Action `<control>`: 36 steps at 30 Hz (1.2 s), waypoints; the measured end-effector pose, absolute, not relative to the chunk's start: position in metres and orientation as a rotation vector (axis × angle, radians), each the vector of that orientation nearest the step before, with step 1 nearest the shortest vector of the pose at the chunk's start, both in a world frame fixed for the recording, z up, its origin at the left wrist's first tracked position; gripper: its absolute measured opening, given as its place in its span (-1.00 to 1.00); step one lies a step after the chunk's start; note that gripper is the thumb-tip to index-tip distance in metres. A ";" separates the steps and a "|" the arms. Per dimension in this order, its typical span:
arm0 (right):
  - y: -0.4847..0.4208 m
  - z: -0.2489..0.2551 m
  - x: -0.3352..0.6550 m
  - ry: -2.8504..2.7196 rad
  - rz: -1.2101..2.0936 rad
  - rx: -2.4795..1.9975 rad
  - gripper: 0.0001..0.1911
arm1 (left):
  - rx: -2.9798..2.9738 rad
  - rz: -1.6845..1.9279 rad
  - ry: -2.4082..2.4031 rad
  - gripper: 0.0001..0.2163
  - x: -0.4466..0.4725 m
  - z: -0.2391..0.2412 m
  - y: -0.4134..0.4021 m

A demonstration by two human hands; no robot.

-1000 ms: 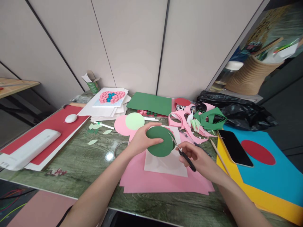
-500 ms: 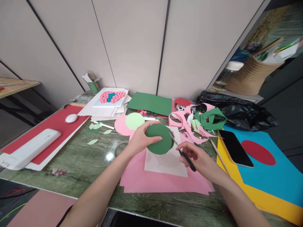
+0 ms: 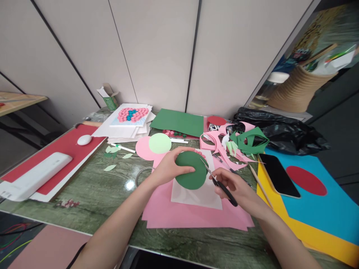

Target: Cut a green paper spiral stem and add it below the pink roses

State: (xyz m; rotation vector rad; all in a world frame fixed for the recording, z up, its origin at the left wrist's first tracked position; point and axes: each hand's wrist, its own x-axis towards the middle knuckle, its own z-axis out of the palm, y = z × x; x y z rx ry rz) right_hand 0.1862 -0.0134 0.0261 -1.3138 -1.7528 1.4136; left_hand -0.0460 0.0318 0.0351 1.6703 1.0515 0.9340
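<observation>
My left hand (image 3: 173, 166) grips a dark green paper circle (image 3: 190, 175) by its left side, thumb on top. In my right hand (image 3: 229, 184) is a pair of scissors (image 3: 224, 189) with black handles, its blades at the circle's right edge. A sliver of green shows beyond the blades; whether it is a second layer or a cut strip, I cannot tell. Below the circle lies a white sheet (image 3: 196, 200) on several pink sheets (image 3: 193, 220). A light green circle (image 3: 159, 143) overlaps a pink circle (image 3: 144, 148) beyond my left hand.
Pink paper scraps (image 3: 215, 144) and green scraps (image 3: 252, 141) pile up behind my right hand. A phone (image 3: 279, 175) and a pencil (image 3: 260, 185) lie at the right on blue and yellow paper. A roll of tape (image 3: 139, 175) touches my left forearm's side.
The green circle and my left hand have moved slightly right and down, and the circle has turned a little. The scissors have shifted slightly with it.
</observation>
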 end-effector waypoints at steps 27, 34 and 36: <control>-0.013 0.021 0.187 -1.795 1.377 -1.338 -0.81 | 1.632 0.977 1.053 -0.53 -0.049 0.033 0.034; -0.013 0.019 0.187 -1.791 1.373 -1.335 -0.80 | 1.633 0.995 1.066 -0.54 -0.050 0.033 0.034; -0.013 0.019 0.187 -1.781 1.378 -1.334 -0.81 | 1.635 1.000 1.071 -0.54 -0.050 0.033 0.034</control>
